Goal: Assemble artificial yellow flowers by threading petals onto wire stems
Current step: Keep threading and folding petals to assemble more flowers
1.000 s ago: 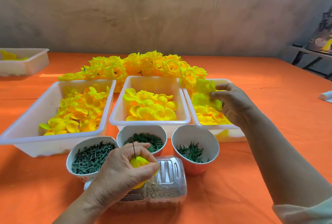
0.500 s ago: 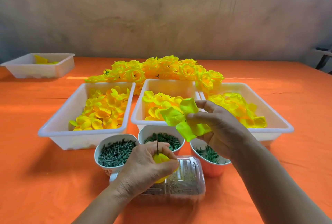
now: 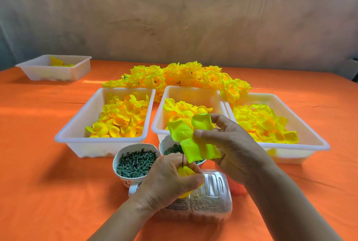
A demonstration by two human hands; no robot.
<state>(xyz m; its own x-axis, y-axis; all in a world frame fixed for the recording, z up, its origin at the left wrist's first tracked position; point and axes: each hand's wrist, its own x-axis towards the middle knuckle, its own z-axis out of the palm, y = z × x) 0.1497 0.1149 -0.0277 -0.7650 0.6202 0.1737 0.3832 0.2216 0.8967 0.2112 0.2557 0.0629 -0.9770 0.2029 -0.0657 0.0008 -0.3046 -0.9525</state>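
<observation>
Partly, the petal piece [image 3: 182, 132] in the right hand [image 3: 234, 149] hides the middle cup [image 3: 170, 148].

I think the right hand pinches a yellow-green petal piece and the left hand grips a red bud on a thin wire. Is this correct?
One detail is wrong: in the head view the bud in the left hand is yellow, not red. The right hand does pinch the yellow-green petal piece.

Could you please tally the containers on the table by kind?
White trays: 4
Round cups: 3, one mostly hidden behind the right hand
Clear plastic box: 1
Total: 8
</observation>
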